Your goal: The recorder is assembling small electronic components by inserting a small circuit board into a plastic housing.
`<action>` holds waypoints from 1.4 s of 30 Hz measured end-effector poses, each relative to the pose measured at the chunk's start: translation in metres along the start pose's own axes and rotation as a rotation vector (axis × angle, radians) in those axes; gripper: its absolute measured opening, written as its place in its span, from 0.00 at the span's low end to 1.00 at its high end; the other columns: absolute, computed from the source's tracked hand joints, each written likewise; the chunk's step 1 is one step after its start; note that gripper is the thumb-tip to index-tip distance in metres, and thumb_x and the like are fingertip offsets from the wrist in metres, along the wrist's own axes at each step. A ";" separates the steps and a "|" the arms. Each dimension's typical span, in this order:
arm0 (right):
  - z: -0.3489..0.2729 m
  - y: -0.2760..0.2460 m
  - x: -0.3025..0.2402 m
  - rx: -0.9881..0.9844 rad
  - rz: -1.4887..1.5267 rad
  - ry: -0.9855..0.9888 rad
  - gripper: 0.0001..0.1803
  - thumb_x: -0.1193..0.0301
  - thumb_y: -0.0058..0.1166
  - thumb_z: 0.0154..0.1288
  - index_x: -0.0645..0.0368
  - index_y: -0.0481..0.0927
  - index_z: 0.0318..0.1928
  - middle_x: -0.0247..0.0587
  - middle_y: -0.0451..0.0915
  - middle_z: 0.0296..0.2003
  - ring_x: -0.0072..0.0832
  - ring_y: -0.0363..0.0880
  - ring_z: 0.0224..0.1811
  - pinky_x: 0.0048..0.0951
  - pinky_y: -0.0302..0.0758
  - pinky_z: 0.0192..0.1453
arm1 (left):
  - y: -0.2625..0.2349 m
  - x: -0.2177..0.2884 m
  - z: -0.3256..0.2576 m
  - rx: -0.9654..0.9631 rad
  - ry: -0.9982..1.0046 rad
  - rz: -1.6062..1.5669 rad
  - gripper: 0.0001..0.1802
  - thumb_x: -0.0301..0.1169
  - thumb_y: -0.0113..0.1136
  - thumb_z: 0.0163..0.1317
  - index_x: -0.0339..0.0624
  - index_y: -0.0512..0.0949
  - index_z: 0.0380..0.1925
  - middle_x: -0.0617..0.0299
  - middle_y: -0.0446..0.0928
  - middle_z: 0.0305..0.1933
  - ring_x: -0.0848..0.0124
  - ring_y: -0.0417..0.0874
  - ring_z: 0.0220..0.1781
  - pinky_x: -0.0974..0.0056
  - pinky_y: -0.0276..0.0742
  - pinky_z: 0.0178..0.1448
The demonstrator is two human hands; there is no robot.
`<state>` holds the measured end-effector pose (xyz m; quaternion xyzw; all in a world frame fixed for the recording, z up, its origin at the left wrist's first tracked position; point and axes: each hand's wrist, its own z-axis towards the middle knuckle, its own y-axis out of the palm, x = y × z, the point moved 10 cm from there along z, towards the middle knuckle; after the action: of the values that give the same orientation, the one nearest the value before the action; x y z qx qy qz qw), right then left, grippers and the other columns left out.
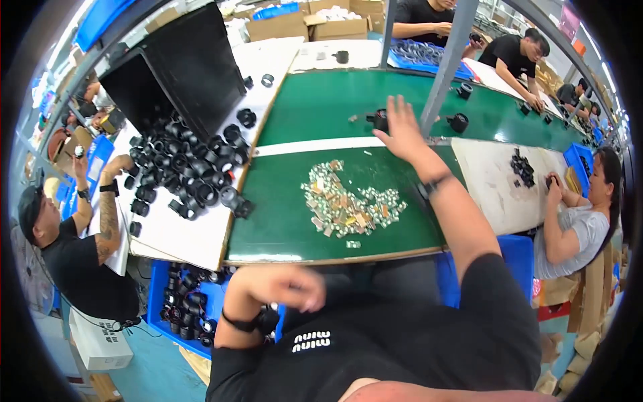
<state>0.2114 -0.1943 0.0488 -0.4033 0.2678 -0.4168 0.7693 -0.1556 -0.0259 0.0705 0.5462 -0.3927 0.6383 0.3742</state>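
My right hand (402,130) reaches over the far part of the green work surface, fingers stretched out and palm down. It is beside a small black round part (380,119) with a stub on its side; whether they touch I cannot tell. My left hand (289,287) hovers near my chest at the table's near edge, smeared by motion, and its fingers cannot be made out. Between the hands, a loose pile of small whitish-green and brown pieces (321,201) lies on the green mat (274,231), with one piece (353,244) apart from it.
Many black ring-shaped parts (181,161) spill from a tipped black bin (201,67) at left. A blue crate (156,295) of black parts stands below. A grey post (445,67) rises beside my right hand. Co-workers sit left (80,261), right (576,234) and far right (516,57).
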 end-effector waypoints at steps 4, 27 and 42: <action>-0.138 -0.215 -0.003 0.463 0.358 -0.203 0.29 0.72 0.64 0.64 0.64 0.76 0.66 0.57 0.74 0.67 0.53 0.71 0.70 0.49 0.67 0.75 | 0.005 -0.196 -0.249 0.978 -1.020 0.183 0.16 0.37 0.58 0.71 0.33 0.86 0.35 0.57 0.84 0.25 0.65 0.86 0.28 0.60 0.82 0.36; -0.679 0.028 0.250 -1.059 0.249 1.053 0.30 0.58 0.61 0.69 0.55 0.78 0.68 0.56 0.85 0.58 0.45 0.83 0.62 0.41 0.77 0.66 | -0.004 -0.064 -0.173 0.787 -0.234 -0.621 0.36 0.40 0.70 0.54 0.31 0.70 0.59 0.46 0.78 0.51 0.62 0.85 0.36 0.65 0.81 0.20; -0.246 -0.276 0.115 0.088 0.866 0.717 0.17 0.71 0.49 0.76 0.61 0.74 0.61 0.46 0.80 0.56 0.27 0.80 0.43 0.25 0.79 0.31 | -0.189 -0.038 0.101 0.588 0.260 -0.784 0.38 0.65 0.31 0.78 0.38 0.74 0.48 0.55 0.76 0.34 0.67 0.72 0.24 0.61 0.70 0.22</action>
<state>-0.0315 -0.4814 0.1419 -0.0573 0.6357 -0.1848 0.7473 0.0612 -0.0422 0.0602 0.6510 0.0879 0.5960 0.4618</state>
